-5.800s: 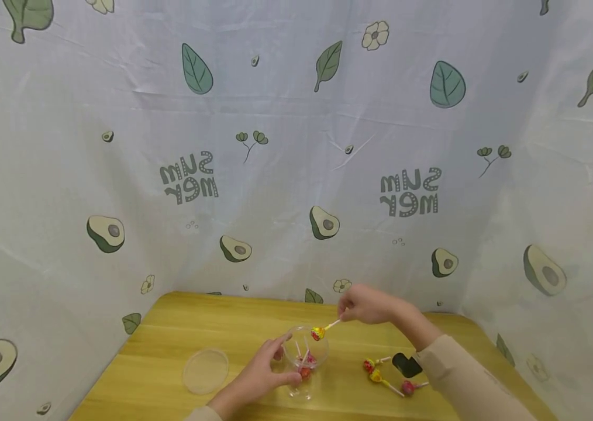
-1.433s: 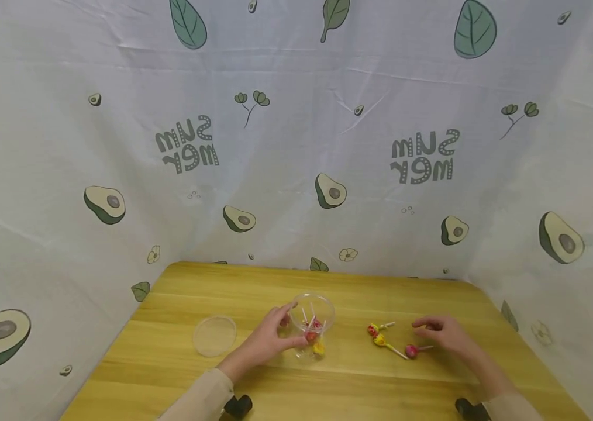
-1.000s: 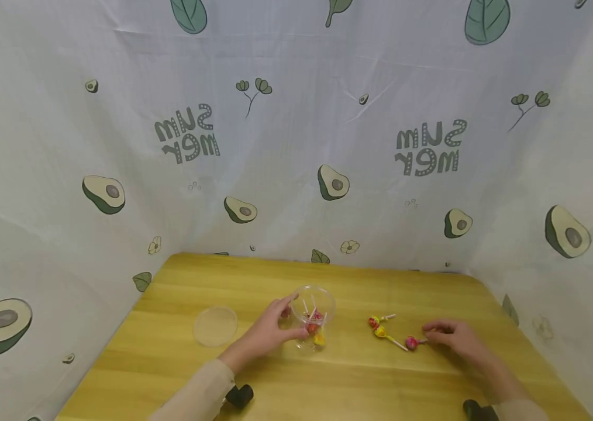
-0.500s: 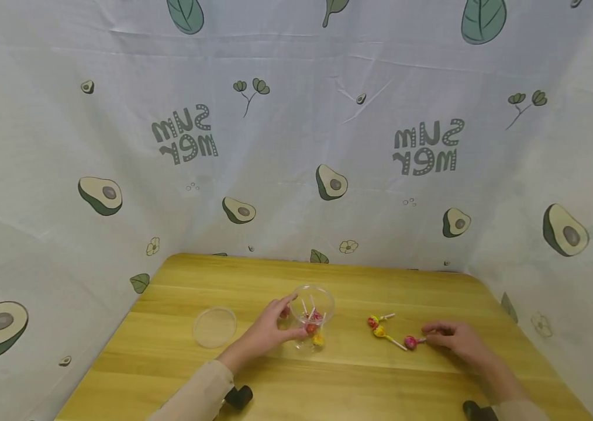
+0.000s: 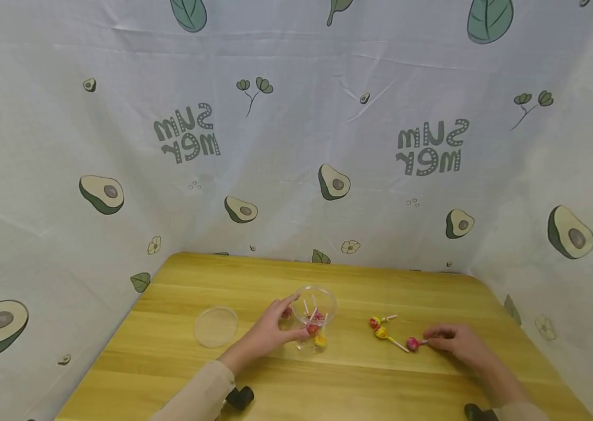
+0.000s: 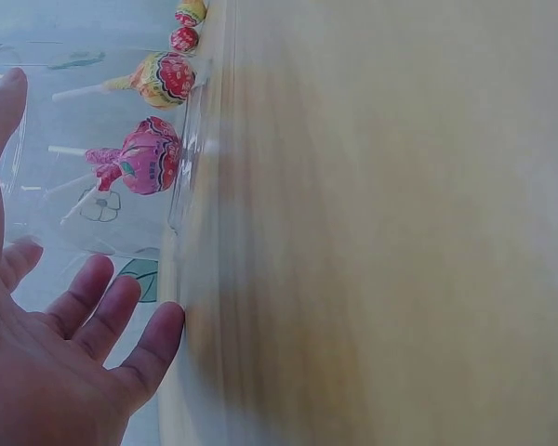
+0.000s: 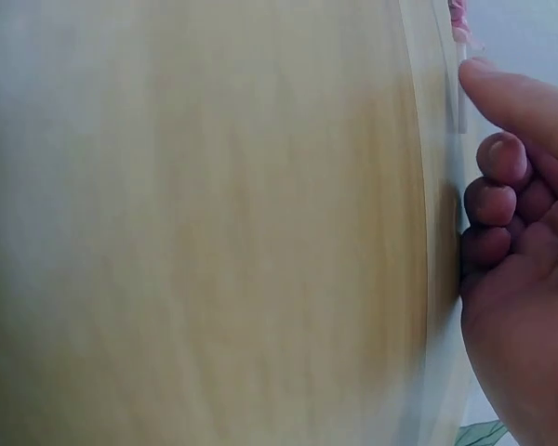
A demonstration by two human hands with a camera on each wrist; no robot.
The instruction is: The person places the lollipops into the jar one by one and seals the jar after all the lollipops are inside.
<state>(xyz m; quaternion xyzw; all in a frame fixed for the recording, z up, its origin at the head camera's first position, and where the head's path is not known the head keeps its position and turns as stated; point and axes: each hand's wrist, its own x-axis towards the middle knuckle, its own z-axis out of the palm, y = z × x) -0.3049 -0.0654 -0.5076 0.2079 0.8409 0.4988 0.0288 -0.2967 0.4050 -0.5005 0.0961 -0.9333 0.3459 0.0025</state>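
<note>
A clear plastic cup [image 5: 328, 309] stands upright on the table with several lollipops inside, their sticks pointing up. My left hand [image 5: 270, 334] holds the cup from its left, thumb and index finger on either side. In the left wrist view, pink and yellow wrapped lollipops [image 6: 151, 156] show through the wall, while the other fingers [image 6: 107, 316] spread loosely. Over on the right, a pink lollipop [image 5: 413, 344] lies on the table, and my right hand [image 5: 457, 344] pinches its stick. The right wrist view shows the thumb at the white stick [image 7: 462, 107], other fingers curled.
A red-and-yellow lollipop [image 5: 375, 322] and a yellow one [image 5: 381, 332] lie between the cup and my right hand. Left of my left hand lies a round clear lid [image 5: 216, 327]. A printed curtain [image 5: 286, 140] hangs behind the wooden table [image 5: 254, 275].
The yellow lollipop that my right hand held over the cup is now inside it. My right hand has moved right and down to the pink lollipop's stick. My left hand stays at the cup.
</note>
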